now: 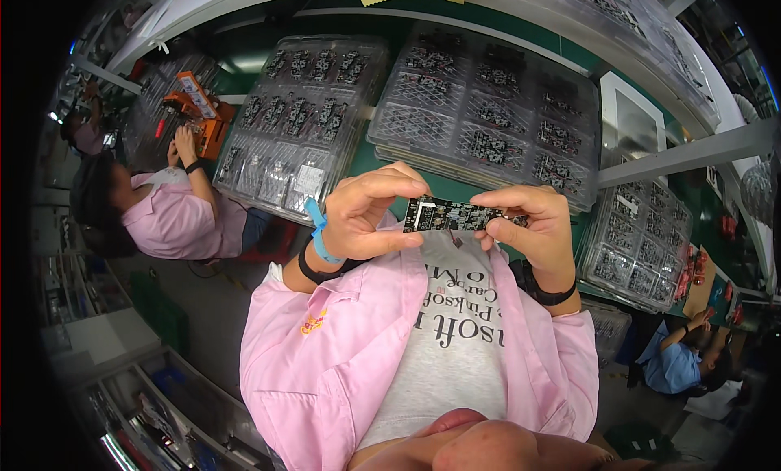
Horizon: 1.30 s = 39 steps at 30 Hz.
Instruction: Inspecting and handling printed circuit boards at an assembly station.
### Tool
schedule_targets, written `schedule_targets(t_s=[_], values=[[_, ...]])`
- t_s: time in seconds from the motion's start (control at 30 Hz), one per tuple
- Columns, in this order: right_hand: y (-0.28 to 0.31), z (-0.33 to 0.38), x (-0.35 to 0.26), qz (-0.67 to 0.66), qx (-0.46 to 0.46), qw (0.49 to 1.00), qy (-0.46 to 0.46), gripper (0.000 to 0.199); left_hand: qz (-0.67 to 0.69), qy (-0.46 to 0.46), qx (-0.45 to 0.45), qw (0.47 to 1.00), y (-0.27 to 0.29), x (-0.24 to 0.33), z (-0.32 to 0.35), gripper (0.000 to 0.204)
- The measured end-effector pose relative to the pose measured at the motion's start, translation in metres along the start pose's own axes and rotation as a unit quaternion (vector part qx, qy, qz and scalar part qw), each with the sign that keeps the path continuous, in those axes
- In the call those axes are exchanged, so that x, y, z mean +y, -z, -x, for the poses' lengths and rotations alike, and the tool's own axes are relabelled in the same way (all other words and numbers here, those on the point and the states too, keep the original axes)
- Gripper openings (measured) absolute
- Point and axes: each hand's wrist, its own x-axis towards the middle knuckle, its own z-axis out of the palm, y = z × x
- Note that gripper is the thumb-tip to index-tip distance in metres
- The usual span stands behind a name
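Observation:
A small black circuit board [447, 215] with a white rectangular part at its left end is held up in front of my chest. My left hand [370, 211] pinches its left end between thumb and fingers. The right end sits between the thumb and fingers of my right hand [533, 227]. From the board's lower edge a short dark lead with a small connector [457, 242] hangs down. Just beyond my hands, a stack of clear plastic trays [423, 123] carries many similar boards in its compartments.
Another tray stack [277, 137] with boards stands at the left, and a third [630, 243] at the right. A grey metal bar [683, 151] crosses on the right. A co-worker in pink [187, 215] works beside an orange fixture [213, 129]; another person in blue [671, 364] is at far right.

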Motion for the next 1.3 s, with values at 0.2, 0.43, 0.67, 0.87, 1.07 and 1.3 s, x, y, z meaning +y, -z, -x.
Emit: schedule_targets(t_s=[0.2,0.43,0.67,0.87,1.07,1.3], values=[[0.001,-0.002,0.0,0.046,-0.012,0.998,0.04,0.023,-0.006,-0.001,0.005,1.0,0.001,0.0,0.001,0.048],[0.001,-0.002,0.001,0.038,-0.002,0.999,0.024,0.024,-0.021,-0.002,0.007,1.0,0.001,-0.003,0.0,0.048],[0.003,-0.003,-0.002,0.169,-0.024,0.98,0.098,0.033,-0.015,0.009,0.017,1.0,0.001,-0.004,0.002,0.048],[0.001,-0.003,0.004,0.284,0.01,0.934,0.217,0.036,-0.083,-0.033,-0.002,0.996,0.0,-0.004,0.0,0.048],[0.001,-0.003,0.005,0.299,0.031,0.927,0.224,0.03,-0.093,-0.042,0.005,0.995,-0.001,-0.005,-0.001,0.046],[0.013,-0.001,0.014,0.112,-0.068,0.991,0.006,0.019,-0.023,0.217,-0.006,0.976,-0.006,0.0,0.001,0.045]])
